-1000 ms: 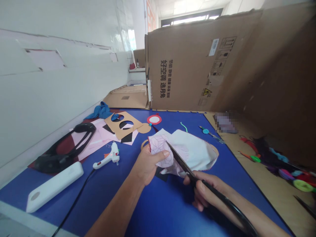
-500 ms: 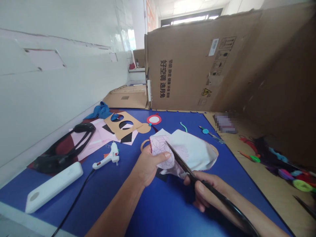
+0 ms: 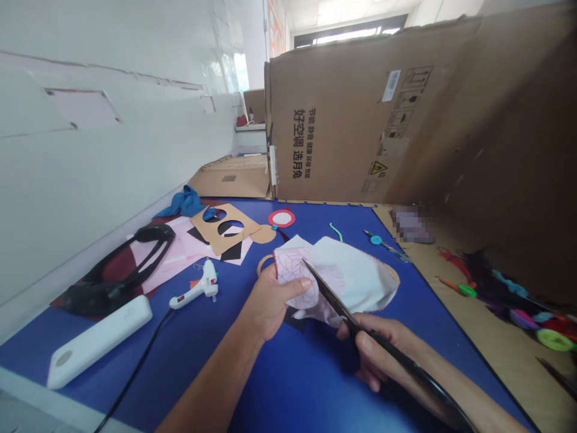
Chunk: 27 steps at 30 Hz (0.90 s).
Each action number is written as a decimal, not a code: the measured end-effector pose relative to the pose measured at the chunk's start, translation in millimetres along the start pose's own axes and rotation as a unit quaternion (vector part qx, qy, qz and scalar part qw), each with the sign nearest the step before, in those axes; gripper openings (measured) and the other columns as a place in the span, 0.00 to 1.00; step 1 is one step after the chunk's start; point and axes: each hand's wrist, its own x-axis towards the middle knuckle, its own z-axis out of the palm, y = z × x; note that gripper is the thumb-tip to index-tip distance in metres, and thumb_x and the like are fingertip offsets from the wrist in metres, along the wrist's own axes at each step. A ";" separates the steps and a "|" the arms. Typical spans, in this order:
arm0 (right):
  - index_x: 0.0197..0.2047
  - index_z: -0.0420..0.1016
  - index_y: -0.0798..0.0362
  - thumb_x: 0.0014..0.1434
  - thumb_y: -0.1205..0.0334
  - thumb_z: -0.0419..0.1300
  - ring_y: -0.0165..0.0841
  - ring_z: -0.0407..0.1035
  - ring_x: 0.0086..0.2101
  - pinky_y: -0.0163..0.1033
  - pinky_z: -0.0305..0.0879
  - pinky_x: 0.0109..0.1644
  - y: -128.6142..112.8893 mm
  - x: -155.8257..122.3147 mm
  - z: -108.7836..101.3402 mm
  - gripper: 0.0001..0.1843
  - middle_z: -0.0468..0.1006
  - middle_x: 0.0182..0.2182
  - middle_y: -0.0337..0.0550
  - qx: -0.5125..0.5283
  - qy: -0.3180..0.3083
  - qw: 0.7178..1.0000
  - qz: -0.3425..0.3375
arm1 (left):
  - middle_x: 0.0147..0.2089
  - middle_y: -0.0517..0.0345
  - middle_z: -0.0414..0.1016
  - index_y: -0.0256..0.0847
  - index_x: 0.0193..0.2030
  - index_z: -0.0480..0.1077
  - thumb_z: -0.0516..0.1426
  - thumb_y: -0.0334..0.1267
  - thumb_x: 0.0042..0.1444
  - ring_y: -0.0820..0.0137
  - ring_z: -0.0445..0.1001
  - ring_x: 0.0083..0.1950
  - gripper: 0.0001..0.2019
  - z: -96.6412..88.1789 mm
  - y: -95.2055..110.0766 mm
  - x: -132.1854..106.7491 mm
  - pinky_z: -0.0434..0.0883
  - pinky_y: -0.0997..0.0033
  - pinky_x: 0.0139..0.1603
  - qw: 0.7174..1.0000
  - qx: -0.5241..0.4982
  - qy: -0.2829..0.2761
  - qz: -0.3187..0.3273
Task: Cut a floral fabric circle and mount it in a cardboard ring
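My left hand point(image 3: 270, 304) pinches the near left end of a white cloth point(image 3: 360, 273), with the thumb on top. That end is folded over and shows a pinkish patterned side; a red stitched edge runs along the cloth. In my right hand point(image 3: 378, 346) is a large pair of black-handled scissors point(image 3: 331, 297). Their blades point up and left, lying over the patterned part of the cloth. The blades look nearly closed, and whether fabric sits between them I cannot tell. A tan ring-shaped piece point(image 3: 264, 263) shows partly from behind the cloth.
To the left lie a white glue gun point(image 3: 198, 288) with its black cord, a white oblong device point(image 3: 99, 341), a black strap point(image 3: 121, 270) and tan card with holes point(image 3: 228, 225). A red-rimmed white disc point(image 3: 282, 218) lies beyond. Cardboard point(image 3: 342, 132) walls the back; colourful craft bits point(image 3: 518, 307) lie right.
Almost nothing differs. Both hands, the scissors and the cloth hold practically the same position, with only a very slight shift of the right hand.
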 end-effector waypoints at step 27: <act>0.48 0.77 0.54 0.60 0.20 0.60 0.27 0.62 0.22 0.38 0.66 0.35 10.4 4.2 -2.3 0.41 0.64 0.21 0.29 0.000 -0.009 1.000 0.014 | 0.47 0.48 0.85 0.37 0.53 0.81 0.76 0.32 0.43 0.63 0.81 0.44 0.27 -10.2 6.9 -0.1 0.76 0.62 0.49 0.999 0.029 -0.019 -0.021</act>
